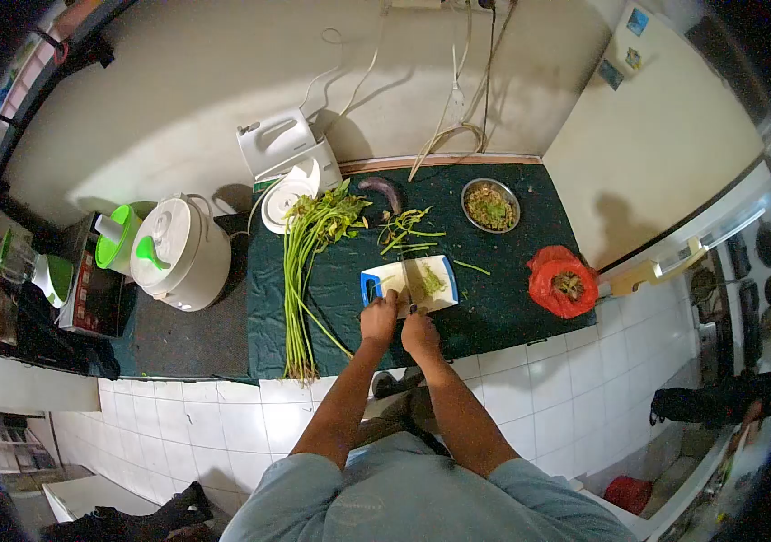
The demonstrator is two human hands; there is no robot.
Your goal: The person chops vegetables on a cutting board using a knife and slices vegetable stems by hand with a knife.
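A white cutting board [444, 268] with blue ends lies near the table's front edge. My right hand [420, 332] is closed around the dark handle of a knife [406, 282], whose blade stretches away across the board. Just left of the blade, my left hand [379, 318] is closed with its fingertips on the board, where a bit of green stem shows; the fingers partly hide it. To the right of the knife lies a small heap of chopped greens [432, 282]. Behind the board are loose cut stems [404, 233]. A long bunch of leafy stems [300, 280] lies to the left.
A metal bowl [490, 206] of chopped vegetables stands back right, and a red plastic bag [563, 283] of scraps sits at the right edge. An eggplant [381, 190] lies at the back. At left are a white hand mixer [277, 144] and a rice cooker [182, 253].
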